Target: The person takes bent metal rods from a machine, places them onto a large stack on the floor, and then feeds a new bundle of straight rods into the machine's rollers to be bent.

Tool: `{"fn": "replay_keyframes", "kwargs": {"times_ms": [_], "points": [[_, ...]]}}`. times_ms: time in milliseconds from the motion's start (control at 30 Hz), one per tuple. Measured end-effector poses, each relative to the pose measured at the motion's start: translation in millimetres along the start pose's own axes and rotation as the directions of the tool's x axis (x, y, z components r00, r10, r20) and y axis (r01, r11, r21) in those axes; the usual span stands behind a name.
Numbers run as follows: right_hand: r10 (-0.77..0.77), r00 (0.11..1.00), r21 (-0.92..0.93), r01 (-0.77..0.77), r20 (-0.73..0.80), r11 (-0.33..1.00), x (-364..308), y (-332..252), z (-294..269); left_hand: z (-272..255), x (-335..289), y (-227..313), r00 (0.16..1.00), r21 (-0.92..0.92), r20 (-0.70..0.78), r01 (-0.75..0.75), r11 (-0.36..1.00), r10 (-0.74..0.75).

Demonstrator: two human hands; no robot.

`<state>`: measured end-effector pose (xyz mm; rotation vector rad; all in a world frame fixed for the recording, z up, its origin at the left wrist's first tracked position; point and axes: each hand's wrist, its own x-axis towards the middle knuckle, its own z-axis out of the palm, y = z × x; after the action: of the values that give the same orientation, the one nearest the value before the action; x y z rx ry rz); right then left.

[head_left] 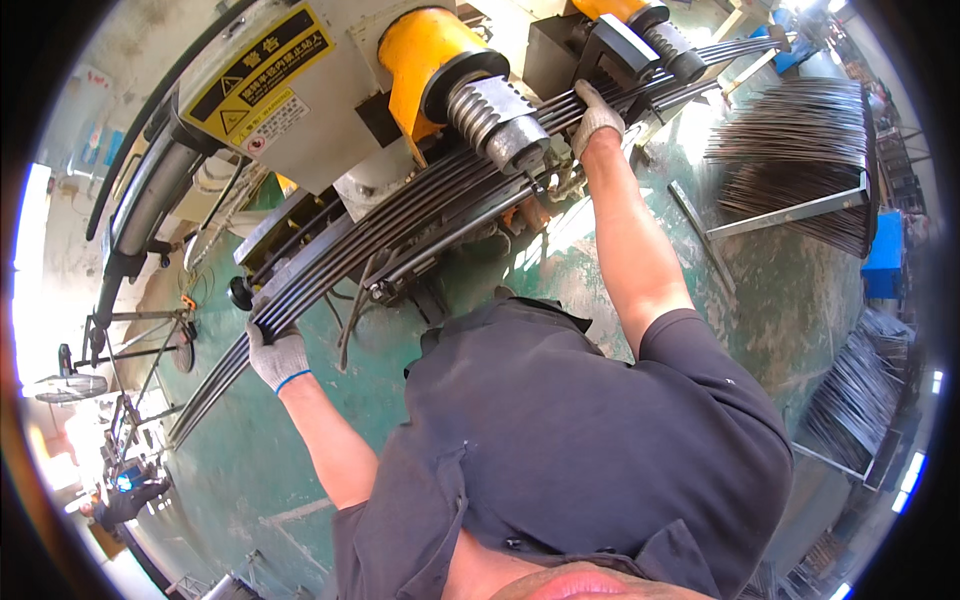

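Observation:
A bundle of long, thin dark metal rods [372,228] runs diagonally across the machine, from lower left to upper right. My left hand [277,358], in a pale knit glove with a blue cuff edge, is wrapped round the rods near their lower left part. Farther along, my gloved right hand [598,122] grips the same bundle, just past the machine's ribbed metal cylinder [490,115]. Both arms are stretched out. Beyond my left hand the rod ends stick out over the green floor. My fingers partly hide the rods at both grips.
Yellow housings [420,55] and a panel with a yellow warning label [258,80] stand over the rods. A metal rack [790,212] with stacked rods is at right, and another rod stack [858,385] lies below it. A person [130,500] is at far left.

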<state>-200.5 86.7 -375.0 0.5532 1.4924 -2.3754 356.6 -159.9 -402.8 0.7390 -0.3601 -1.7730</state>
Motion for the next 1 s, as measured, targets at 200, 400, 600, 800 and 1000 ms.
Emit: {"fn": "replay_keyframes", "kwargs": {"times_ms": [200,400,600,800,1000], "points": [[0.27,0.913,-0.024,-0.276,0.305,0.961,-14.8,67.0,-10.1,46.2,-22.7,-57.5,0.999,0.069,-0.049,0.0,0.998,0.004],[0.154,0.937,-0.099,-0.129,0.312,0.987,-10.1,21.2,-10.6,73.7,-44.5,-99.5,0.981,-0.007,-0.13,0.147,0.989,-0.147],[0.038,0.988,0.034,-0.044,0.152,0.998,-13.9,21.8,-1.6,47.1,-37.7,-63.8,0.987,-0.011,-0.123,0.098,0.995,-0.098],[0.007,0.922,-0.042,0.01,0.388,0.999,16.9,83.6,-31.6,24.3,-30.4,-24.1,0.99,-0.025,-0.138,0.027,0.999,-0.03],[0.233,0.93,-0.125,-0.205,0.284,0.971,7.2,28.9,-11.8,40.9,-44.0,-34.9,0.973,-0.089,-0.232,-0.019,0.996,-0.003]]}}
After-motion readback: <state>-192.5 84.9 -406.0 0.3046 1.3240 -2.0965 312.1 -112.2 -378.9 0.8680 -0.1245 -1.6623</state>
